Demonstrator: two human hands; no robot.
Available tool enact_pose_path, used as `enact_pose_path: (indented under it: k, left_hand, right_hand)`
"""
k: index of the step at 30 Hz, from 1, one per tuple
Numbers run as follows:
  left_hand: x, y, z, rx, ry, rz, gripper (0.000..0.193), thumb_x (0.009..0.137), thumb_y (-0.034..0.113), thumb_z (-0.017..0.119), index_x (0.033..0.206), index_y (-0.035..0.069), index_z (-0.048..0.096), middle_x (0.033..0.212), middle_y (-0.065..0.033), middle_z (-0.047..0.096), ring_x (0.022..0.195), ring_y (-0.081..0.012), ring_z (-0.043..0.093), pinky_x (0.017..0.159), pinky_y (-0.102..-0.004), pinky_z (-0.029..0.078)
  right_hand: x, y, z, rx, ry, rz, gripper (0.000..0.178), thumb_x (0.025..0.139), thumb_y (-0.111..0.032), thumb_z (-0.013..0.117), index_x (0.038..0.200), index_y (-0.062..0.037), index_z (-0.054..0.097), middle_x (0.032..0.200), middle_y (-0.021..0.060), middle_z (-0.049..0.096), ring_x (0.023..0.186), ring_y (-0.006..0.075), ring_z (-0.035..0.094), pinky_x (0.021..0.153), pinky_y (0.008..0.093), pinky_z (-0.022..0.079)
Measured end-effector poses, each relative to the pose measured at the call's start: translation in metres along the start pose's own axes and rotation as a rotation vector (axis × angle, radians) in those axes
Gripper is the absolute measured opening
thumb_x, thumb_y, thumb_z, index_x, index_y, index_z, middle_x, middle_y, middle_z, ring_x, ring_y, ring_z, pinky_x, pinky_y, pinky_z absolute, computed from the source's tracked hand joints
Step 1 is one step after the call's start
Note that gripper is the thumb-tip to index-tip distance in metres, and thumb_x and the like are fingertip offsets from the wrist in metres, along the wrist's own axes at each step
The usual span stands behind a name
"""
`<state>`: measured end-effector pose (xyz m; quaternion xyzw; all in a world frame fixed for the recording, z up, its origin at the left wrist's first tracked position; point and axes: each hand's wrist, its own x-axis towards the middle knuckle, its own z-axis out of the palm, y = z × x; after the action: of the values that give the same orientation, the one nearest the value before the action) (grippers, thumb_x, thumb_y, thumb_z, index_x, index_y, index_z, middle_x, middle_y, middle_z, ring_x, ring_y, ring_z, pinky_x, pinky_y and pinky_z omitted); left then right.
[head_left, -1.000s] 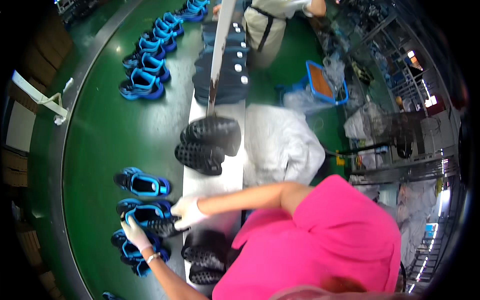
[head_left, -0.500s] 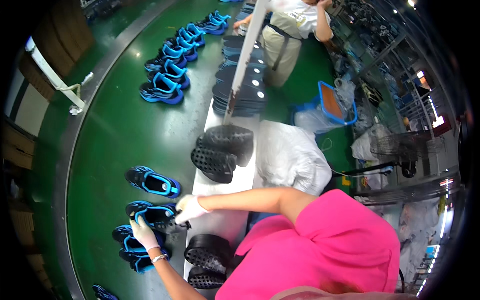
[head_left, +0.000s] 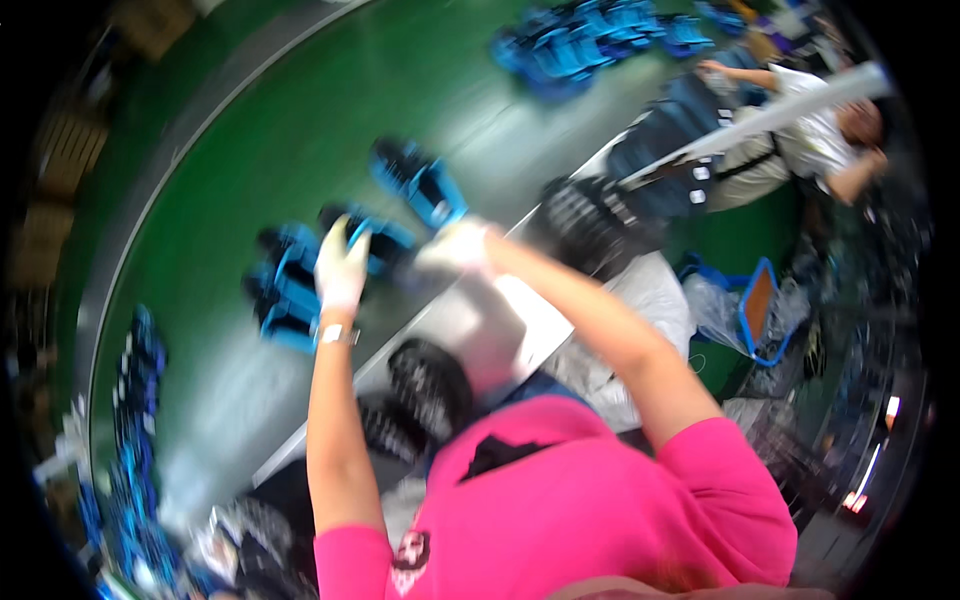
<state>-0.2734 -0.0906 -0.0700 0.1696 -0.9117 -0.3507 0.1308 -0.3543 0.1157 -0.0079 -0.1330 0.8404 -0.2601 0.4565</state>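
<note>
My left hand (head_left: 342, 268), in a white glove, grips a black-and-blue sneaker (head_left: 385, 238) by its front part, the fingers on the upper. At the heel end of that sneaker is my gloved right hand (head_left: 455, 248); motion smears its fingers, and a dark blurred shape lies just beside it. Another black-and-blue sneaker (head_left: 420, 185) lies beyond, its heel close to my right hand. To the left of my left hand a pair of the same sneakers (head_left: 290, 290) stands side by side on the green surface.
Black perforated clogs (head_left: 430, 385) rest on the pale ledge (head_left: 535, 325) near my body, with more black clogs (head_left: 595, 225) farther along. Dark flat insoles (head_left: 665, 140) are stacked beyond. A person (head_left: 800, 140) stands past a white post (head_left: 770, 120). More sneakers (head_left: 590, 45) lie far off.
My view has swung, so the scene appears turned and blurred. My left hand stays at the same sneaker, and my right hand remains by its heel.
</note>
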Motion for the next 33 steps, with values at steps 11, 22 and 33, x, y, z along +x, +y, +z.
enact_pose_path:
  k: [11, 22, 33]
  left_hand:
    - [-0.004, 0.007, -0.017, 0.264, -0.082, -0.198, 0.038, 0.087, 0.027, 0.057, 0.118, 0.004, 0.058, 0.101, -0.0196, 0.066, 0.094, -0.0356, 0.063, 0.081, -0.0431, 0.051]
    - [0.012, -0.004, -0.013, 0.261, -0.097, -0.094, 0.037, 0.087, 0.027, 0.058, 0.117, 0.006, 0.057, 0.102, -0.0168, 0.065, 0.096, -0.0348, 0.063, 0.081, -0.0431, 0.051]
    - [-0.022, 0.018, 0.019, -0.337, 0.040, -0.691, 0.047, 0.082, 0.021, 0.059, 0.123, 0.001, 0.045, 0.090, -0.0268, 0.065, 0.084, -0.0435, 0.063, 0.076, -0.0472, 0.050]
  right_hand:
    - [-0.004, -0.070, 0.024, -0.581, 0.171, -0.090, 0.041, 0.084, -0.039, 0.051, 0.096, -0.0052, 0.070, 0.097, 0.0158, 0.069, 0.093, 0.0322, 0.066, 0.082, 0.0397, 0.051]
    - [0.036, -0.065, 0.039, -0.585, 0.325, -0.194, 0.037, 0.087, -0.038, 0.052, 0.092, -0.0033, 0.063, 0.086, 0.0171, 0.069, 0.083, 0.0340, 0.067, 0.077, 0.0418, 0.051]
    - [0.063, -0.044, 0.061, -0.570, 0.397, -0.291, 0.025, 0.089, -0.024, 0.050, 0.091, -0.0019, 0.062, 0.081, 0.0182, 0.069, 0.077, 0.0343, 0.068, 0.070, 0.0439, 0.054]
